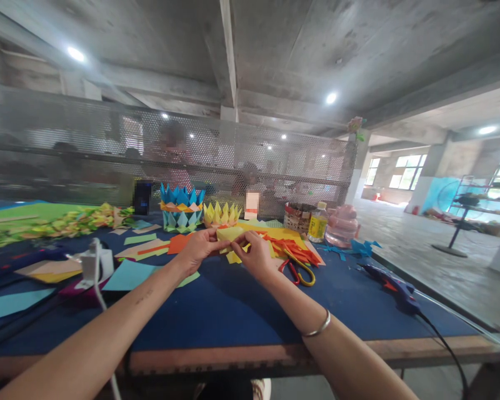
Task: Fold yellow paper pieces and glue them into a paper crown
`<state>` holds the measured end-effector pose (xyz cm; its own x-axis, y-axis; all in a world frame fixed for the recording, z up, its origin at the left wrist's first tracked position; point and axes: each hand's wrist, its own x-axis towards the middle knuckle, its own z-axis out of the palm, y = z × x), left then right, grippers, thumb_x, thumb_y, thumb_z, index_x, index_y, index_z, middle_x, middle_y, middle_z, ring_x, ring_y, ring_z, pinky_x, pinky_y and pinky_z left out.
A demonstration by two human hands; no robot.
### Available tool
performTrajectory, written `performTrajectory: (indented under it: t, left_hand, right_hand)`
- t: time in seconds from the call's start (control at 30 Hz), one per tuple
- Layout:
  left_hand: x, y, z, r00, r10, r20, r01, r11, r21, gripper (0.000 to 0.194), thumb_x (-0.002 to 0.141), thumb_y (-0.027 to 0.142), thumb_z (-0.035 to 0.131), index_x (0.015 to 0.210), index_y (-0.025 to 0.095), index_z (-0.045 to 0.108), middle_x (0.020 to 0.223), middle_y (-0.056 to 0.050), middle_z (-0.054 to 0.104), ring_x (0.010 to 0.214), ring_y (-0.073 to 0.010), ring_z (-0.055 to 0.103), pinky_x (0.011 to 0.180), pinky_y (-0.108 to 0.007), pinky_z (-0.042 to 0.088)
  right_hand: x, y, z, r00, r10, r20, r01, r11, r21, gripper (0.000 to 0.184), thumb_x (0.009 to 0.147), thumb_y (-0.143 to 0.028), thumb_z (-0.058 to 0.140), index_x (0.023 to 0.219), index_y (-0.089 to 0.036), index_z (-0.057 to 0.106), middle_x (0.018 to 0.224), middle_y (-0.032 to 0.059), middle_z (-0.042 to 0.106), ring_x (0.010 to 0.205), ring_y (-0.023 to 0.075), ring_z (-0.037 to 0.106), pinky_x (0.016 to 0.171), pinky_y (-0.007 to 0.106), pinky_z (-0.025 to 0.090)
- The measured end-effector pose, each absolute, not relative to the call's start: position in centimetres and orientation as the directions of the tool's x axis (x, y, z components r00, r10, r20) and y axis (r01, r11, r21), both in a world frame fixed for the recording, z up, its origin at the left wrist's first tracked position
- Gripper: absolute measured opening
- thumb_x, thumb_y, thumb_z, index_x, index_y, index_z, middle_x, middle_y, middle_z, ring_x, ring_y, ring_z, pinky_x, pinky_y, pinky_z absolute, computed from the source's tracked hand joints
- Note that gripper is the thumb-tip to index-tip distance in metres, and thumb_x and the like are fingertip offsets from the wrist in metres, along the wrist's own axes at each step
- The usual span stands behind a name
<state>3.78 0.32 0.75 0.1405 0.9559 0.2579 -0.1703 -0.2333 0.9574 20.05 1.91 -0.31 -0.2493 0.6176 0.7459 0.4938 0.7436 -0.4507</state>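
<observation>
Between my two hands, over the middle of the table, is a piece of yellow paper (pixel 230 234). My left hand (pixel 198 251) pinches its left side with thumb and fingers. My right hand (pixel 254 253) closes on its lower right edge, fingertips nearly meeting the left thumb. Just right of my right hand lie orange paper strips (pixel 298 250) and scissors with red and yellow handles (pixel 303 274). Behind my hands stand a blue, orange and green folded-paper ring (pixel 182 208) and a yellow pointed one (pixel 221 214).
A glue gun (pixel 394 286) with a trailing cord lies at the right edge. A white plug (pixel 96 261) and its cable are at left, near blue paper sheets (pixel 130 274). A yellow-labelled bottle (pixel 318 223) and a pink jar (pixel 341 226) stand back right, before a mesh screen (pixel 266 161).
</observation>
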Motion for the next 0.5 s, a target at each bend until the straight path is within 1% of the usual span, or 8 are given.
performTrajectory:
  t: [0.07, 0.13, 0.17, 0.23, 0.3, 0.4, 0.5]
  left_hand:
    - [3.82, 0.23, 0.85, 0.137, 0.958, 0.254, -0.172, -0.229, 0.958, 0.052, 0.049, 0.031, 0.085, 0.095, 0.014, 0.069, 0.087, -0.007, 0.073, 0.081, -0.0219, 0.067, 0.075, -0.033, 0.051]
    - [3.85, 0.21, 0.93, 0.127, 0.960, 0.250, -0.177, -0.226, 0.958, 0.051, 0.049, 0.031, 0.085, 0.094, 0.014, 0.068, 0.086, -0.006, 0.073, 0.079, -0.0210, 0.067, 0.076, -0.033, 0.052]
    - [3.85, 0.25, 0.94, 0.118, 0.961, 0.250, -0.182, -0.226, 0.957, 0.050, 0.048, 0.031, 0.085, 0.093, 0.014, 0.068, 0.085, -0.006, 0.073, 0.078, -0.0204, 0.067, 0.076, -0.033, 0.052]
    - [3.83, 0.38, 0.93, 0.097, 0.963, 0.253, -0.191, -0.232, 0.954, 0.049, 0.048, 0.030, 0.086, 0.091, 0.014, 0.068, 0.083, -0.005, 0.073, 0.077, -0.0199, 0.067, 0.074, -0.032, 0.052]
    - [3.75, 0.56, 0.86, 0.086, 0.959, 0.269, -0.193, -0.249, 0.949, 0.048, 0.049, 0.031, 0.085, 0.089, 0.014, 0.067, 0.080, -0.005, 0.073, 0.076, -0.0200, 0.068, 0.073, -0.032, 0.052]
    - [3.62, 0.75, 0.74, 0.094, 0.952, 0.290, -0.181, -0.270, 0.946, 0.046, 0.051, 0.032, 0.084, 0.089, 0.013, 0.067, 0.078, -0.006, 0.073, 0.074, -0.0197, 0.068, 0.073, -0.031, 0.052]
    - [3.54, 0.75, 0.69, 0.092, 0.950, 0.299, -0.166, -0.281, 0.945, 0.047, 0.051, 0.032, 0.084, 0.090, 0.013, 0.066, 0.077, -0.005, 0.073, 0.072, -0.0191, 0.068, 0.071, -0.030, 0.051]
  right_hand:
    - [20.01, 1.79, -0.29, -0.250, 0.624, 0.741, 0.485, 0.743, -0.461, 0.009, 0.078, -0.024, 0.059, 0.072, -0.018, 0.057, 0.073, 0.0019, 0.060, 0.067, 0.0124, 0.054, 0.059, 0.023, 0.041]
    - [19.94, 1.71, -0.28, -0.220, 0.643, 0.734, 0.470, 0.729, -0.497, 0.010, 0.077, -0.025, 0.060, 0.081, -0.018, 0.055, 0.074, 0.0012, 0.060, 0.067, 0.0126, 0.055, 0.060, 0.023, 0.042]
    - [19.90, 1.69, -0.29, -0.192, 0.658, 0.728, 0.454, 0.717, -0.528, 0.017, 0.076, -0.026, 0.061, 0.089, -0.019, 0.054, 0.074, 0.0005, 0.060, 0.066, 0.0128, 0.055, 0.060, 0.024, 0.042]
    - [19.80, 1.73, -0.36, -0.126, 0.696, 0.706, 0.390, 0.690, -0.610, 0.038, 0.073, -0.028, 0.063, 0.107, -0.019, 0.047, 0.072, -0.0018, 0.059, 0.065, 0.0132, 0.056, 0.061, 0.025, 0.044]
    - [19.70, 1.85, -0.49, -0.099, 0.741, 0.664, 0.293, 0.659, -0.693, 0.053, 0.071, -0.029, 0.065, 0.116, -0.018, 0.039, 0.067, -0.0047, 0.056, 0.063, 0.0135, 0.057, 0.060, 0.025, 0.045]
    - [19.58, 2.08, -0.70, -0.143, 0.796, 0.588, 0.166, 0.605, -0.779, 0.059, 0.069, -0.031, 0.067, 0.118, -0.018, 0.037, 0.063, -0.0062, 0.055, 0.060, 0.0130, 0.056, 0.056, 0.024, 0.044]
    - [19.54, 2.20, -0.72, -0.173, 0.823, 0.541, 0.118, 0.563, -0.818, 0.061, 0.067, -0.031, 0.069, 0.118, -0.018, 0.038, 0.063, -0.0062, 0.055, 0.056, 0.0116, 0.053, 0.053, 0.022, 0.041]
